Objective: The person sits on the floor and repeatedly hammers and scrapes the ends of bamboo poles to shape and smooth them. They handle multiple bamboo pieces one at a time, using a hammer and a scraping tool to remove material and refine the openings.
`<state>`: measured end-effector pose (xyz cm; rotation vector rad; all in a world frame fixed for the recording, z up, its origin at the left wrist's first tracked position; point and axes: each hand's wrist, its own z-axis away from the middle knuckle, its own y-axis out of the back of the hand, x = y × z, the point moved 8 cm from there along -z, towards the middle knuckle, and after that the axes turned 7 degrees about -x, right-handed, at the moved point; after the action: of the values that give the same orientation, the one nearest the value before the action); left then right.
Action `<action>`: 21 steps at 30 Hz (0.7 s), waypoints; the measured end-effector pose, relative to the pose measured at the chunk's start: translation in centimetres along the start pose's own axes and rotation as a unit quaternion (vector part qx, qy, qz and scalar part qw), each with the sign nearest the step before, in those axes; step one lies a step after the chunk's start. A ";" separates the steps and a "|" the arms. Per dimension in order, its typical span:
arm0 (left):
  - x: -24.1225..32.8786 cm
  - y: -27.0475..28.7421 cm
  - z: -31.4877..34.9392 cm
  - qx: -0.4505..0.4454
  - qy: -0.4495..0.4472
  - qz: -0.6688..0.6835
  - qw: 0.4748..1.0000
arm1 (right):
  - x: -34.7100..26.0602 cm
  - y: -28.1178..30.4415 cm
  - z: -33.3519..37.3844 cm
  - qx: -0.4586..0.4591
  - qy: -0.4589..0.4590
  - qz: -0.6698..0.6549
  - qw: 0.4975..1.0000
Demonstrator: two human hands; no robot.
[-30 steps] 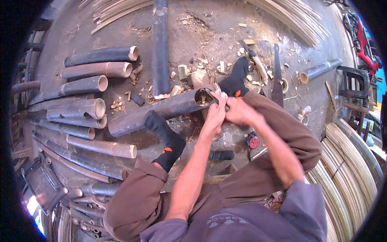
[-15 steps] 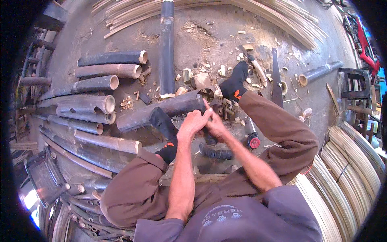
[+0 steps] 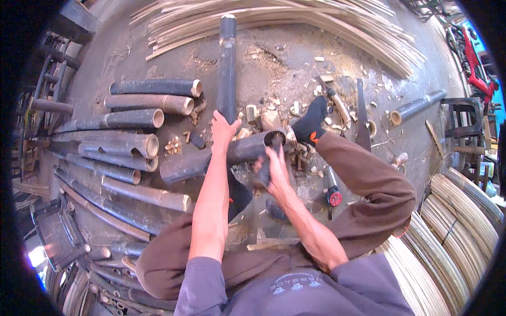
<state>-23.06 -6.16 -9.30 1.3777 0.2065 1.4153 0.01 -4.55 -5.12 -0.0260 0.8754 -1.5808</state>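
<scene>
My left hand is at the near end of a dark bamboo pole lying on the floor. Its fingers are spread over that end, thumb on the right, with no firm grip visible. My right hand is closed around a dark object, too smeared by motion to identify. Beside it is the open, hollow end of a thick brown bamboo tube, which lies slantwise between my feet. My left forearm crosses over this tube. Small pale bamboo offcuts are scattered past it.
Several cut bamboo tubes lie to the left. Long split strips are spread at the far side, and strip bundles lie at right. A saw blade, a wooden-handled tool and a red-ended tool rest near my right leg.
My hands, together before, are now apart. The left has reached forward to the dark pole's near end; the right stays by the tube's opening, now with a blurred dark object.
</scene>
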 end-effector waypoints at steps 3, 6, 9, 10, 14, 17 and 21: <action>-0.4 -0.9 -1.8 -0.037 0.053 -0.019 0.998 | -2.8 4.0 4.7 -0.067 0.018 0.308 0.949; 0.4 1.7 -1.7 -0.074 0.071 -0.031 0.994 | -6.3 5.5 7.1 -0.110 0.165 0.591 0.782; 2.1 1.4 -0.8 -0.208 0.079 0.327 0.919 | -8.0 7.9 7.2 -0.064 0.143 0.700 0.697; 1.6 2.1 -1.4 -0.202 0.046 0.393 0.896 | -7.5 8.4 6.7 -0.051 0.116 0.720 0.683; 6.3 3.9 3.2 -0.180 0.026 0.482 0.857 | -7.5 12.4 5.0 0.050 0.083 0.819 0.565; 9.6 6.0 7.4 -0.121 -0.061 0.499 0.856 | -6.7 14.4 3.3 0.042 0.129 0.813 0.566; 13.5 9.5 8.9 -0.014 -0.137 0.546 0.827 | -7.0 15.1 4.0 0.113 0.243 0.823 0.501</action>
<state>-17.58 -4.41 8.62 1.7333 -0.9457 2.0540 16.26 0.27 -7.23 1.1739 0.5874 0.2581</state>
